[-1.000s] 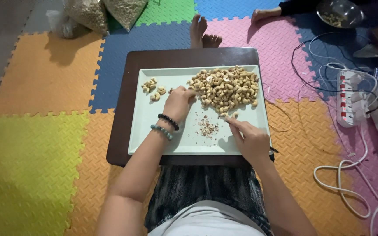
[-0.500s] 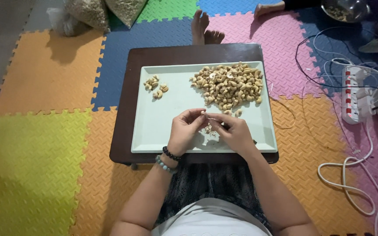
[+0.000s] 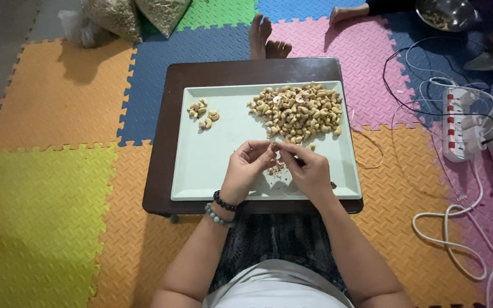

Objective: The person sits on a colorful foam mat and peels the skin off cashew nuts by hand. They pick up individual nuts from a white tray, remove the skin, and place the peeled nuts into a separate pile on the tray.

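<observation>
Cashews in a big heap (image 3: pixel 300 111) sit at about one o'clock on the pale green tray (image 3: pixel 212 165), and that tray fills most of the low dark-brown table (image 3: pixel 161 142). Over at eleven o'clock on the tray, a small separate cluster of nuts (image 3: pixel 202 112) lies well apart from the heap.

Both hands meet over the tray's near middle. Left hand (image 3: pixel 246 168), wrist wearing a dark bead bracelet and a pale blue one (image 3: pixel 219 208), curls in with fingertips pinched narrow. Right hand (image 3: pixel 309 168) comes in from three o'clock, fingers likewise drawn close, tips touching the left's. Something small sits between them, probably a single nut, though it is too tiny and hidden to be sure. Just under the fingers, a scatter of reddish-brown skins and crumbs (image 3: pixel 278 170) lies on the tray.

Around the table, foam puzzle mats (image 3: pixel 47 188) in yellow, orange, blue, green and pink. At twelve o'clock, another person's bare feet (image 3: pixel 266 37) rest just beyond the table edge. Up at eleven, clear bags of nuts (image 3: pixel 138 14). At two o'clock, a metal bowl (image 3: pixel 446 12); at three, a white power strip (image 3: pixel 460 122) with looping white cables (image 3: pixel 457 228).
</observation>
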